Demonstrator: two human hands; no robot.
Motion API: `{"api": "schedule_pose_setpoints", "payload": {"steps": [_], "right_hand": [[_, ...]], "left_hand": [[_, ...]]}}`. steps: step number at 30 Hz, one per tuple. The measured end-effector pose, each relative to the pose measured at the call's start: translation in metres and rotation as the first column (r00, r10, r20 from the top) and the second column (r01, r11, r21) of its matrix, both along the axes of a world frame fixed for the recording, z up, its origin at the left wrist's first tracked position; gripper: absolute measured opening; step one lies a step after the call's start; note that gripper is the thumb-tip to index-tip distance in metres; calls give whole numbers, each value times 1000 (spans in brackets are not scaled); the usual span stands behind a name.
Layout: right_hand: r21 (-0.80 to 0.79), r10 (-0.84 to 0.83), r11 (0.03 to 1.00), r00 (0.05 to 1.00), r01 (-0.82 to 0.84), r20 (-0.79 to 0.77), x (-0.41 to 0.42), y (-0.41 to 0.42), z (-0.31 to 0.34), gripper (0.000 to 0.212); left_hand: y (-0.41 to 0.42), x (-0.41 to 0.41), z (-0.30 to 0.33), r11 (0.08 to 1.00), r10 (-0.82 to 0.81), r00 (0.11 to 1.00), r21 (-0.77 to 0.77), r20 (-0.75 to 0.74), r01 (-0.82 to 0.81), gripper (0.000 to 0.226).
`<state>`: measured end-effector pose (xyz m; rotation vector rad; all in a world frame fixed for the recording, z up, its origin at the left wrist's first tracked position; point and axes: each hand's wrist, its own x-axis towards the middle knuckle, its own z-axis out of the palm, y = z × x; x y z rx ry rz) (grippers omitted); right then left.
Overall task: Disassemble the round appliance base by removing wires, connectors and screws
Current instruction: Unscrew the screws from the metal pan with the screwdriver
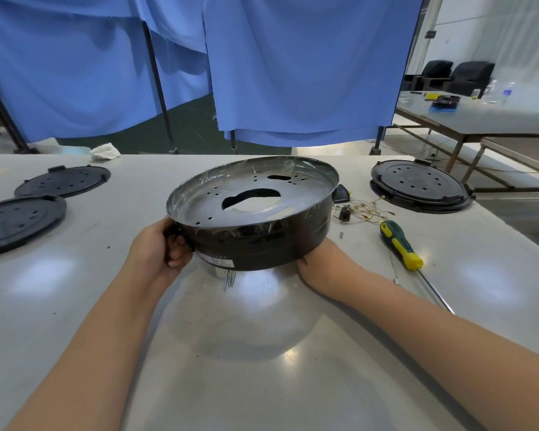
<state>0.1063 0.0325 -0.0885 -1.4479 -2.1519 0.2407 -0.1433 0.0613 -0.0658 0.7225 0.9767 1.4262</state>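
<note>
At nine o'clock on the table point(84, 306) lie two black round covers point(22, 220), flat and untouched. My left hand point(161, 248) grips the left wall of the round appliance base point(252, 213), fingers curled around a small black tab there. I hold the base at the centre, lifted and tilted toward me, the open side up. My right hand point(319, 259) supports it from below at its right; the fingers are hidden, so I cannot tell how they are closed. At two o'clock lies a bundle of loose wires point(360, 211), then a green and yellow screwdriver point(400, 244), then another black cover point(419, 189). The rim looks sharp; if my grip slips, the base may drop or cut me.
</note>
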Motion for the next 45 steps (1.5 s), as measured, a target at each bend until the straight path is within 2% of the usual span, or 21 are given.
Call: {"api": "schedule_pose_setpoints", "payload": {"steps": [4,8,11,14,17,19,23,27,32,34,36,39,42,45], "right_hand": [[-46,-18,999,999,20,37,18,-6,3,15],[-74,-133,988,989,138,72,51,-7,6,15],[3,-291,957,957,291,-15,75,-2,11,9],[-39,-384,923,916,382,-119,89,5,14,7],[-123,-366,928,920,351,-137,91,13,18,20],[-154,-345,931,936,331,-76,88,19,23,30],[-186,-322,924,942,335,93,84,27,31,15],[-226,-330,911,938,345,104,79,29,34,16],[-222,-256,938,964,267,77,79,23,35,7],[-190,-253,942,958,276,136,82,17,36,13],[-149,-252,949,952,279,174,90,9,36,8],[-115,-234,959,953,258,193,106,-9,38,31],[-140,-242,952,949,272,201,123,-29,38,20],[-166,-261,943,949,290,176,131,-44,33,20]], "left_hand": [[-1,-1,0,1000,3,1000,-6,-15,-3,32],[-1,0,-1,1000,-7,999,-5,-38,7,33],[-2,-1,-2,1000,-12,999,-7,-40,12,36],[-1,-2,-3,1000,-31,998,-2,-58,30,37],[0,-2,-4,998,-59,995,14,-82,61,47],[-1,-1,-4,996,-80,991,27,-108,84,55],[0,1,-4,991,-119,984,41,-130,125,58],[0,0,-5,989,-136,983,45,-124,142,56],[-2,3,-7,986,-154,977,43,-144,162,55],[-3,6,-7,984,-166,974,42,-154,174,55],[-5,9,-7,981,-178,969,43,-169,188,53],[-7,15,-9,977,-200,960,37,-198,211,53],[-9,23,-9,973,-221,952,21,-213,230,56],[-13,29,-8,972,-227,949,15,-221,236,59]]}}
